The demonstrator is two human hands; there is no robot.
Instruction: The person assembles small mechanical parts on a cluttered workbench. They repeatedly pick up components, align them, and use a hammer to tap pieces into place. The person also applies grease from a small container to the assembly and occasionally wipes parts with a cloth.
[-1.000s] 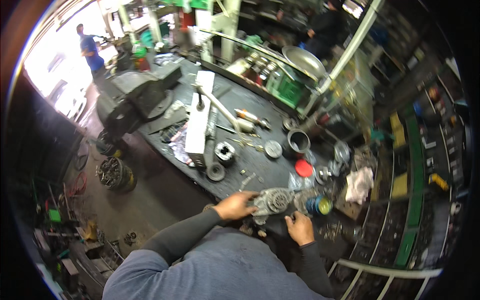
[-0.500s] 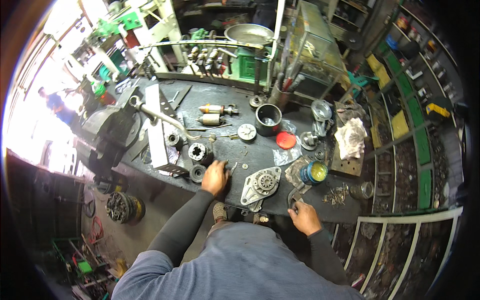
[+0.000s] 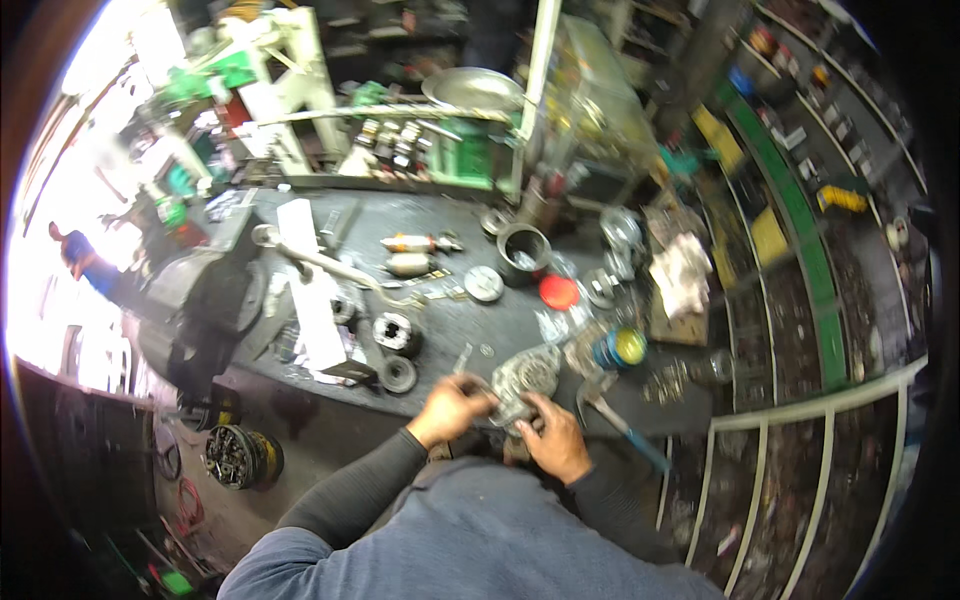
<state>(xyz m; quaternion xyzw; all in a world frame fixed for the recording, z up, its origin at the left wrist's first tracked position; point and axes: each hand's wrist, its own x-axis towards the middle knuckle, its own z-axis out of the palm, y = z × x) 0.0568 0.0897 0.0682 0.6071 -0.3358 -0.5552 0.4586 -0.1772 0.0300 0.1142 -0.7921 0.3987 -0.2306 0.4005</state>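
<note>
A pale cast-metal housing with a round toothed centre (image 3: 525,376) lies at the bench's near edge, between my hands. My left hand (image 3: 455,408) is closed at its left edge, fingertips pressed to the metal. From the near right, my right hand (image 3: 555,438) grips its lower rim with thumb and fingers. Motion blur hides the exact contact of the fingertips. To the right, a hammer with a blue handle (image 3: 640,444) rests with its handle sticking out past the bench edge. Beyond the hammer stands a blue tin of yellowish grease (image 3: 622,348).
A bench vice (image 3: 195,310) occupies the left. White channel (image 3: 312,310), long wrench (image 3: 340,268) and dark ring parts (image 3: 397,375) lie nearby. Farther back are a black cylinder (image 3: 523,253) and red lid (image 3: 559,292). Loose screws (image 3: 665,382) lie right; a bucket of parts (image 3: 235,455) stands below.
My right hand has let go of the hammer and moved left onto the housing. My left hand has moved right to the housing's edge. The view has shifted and blurred.
</note>
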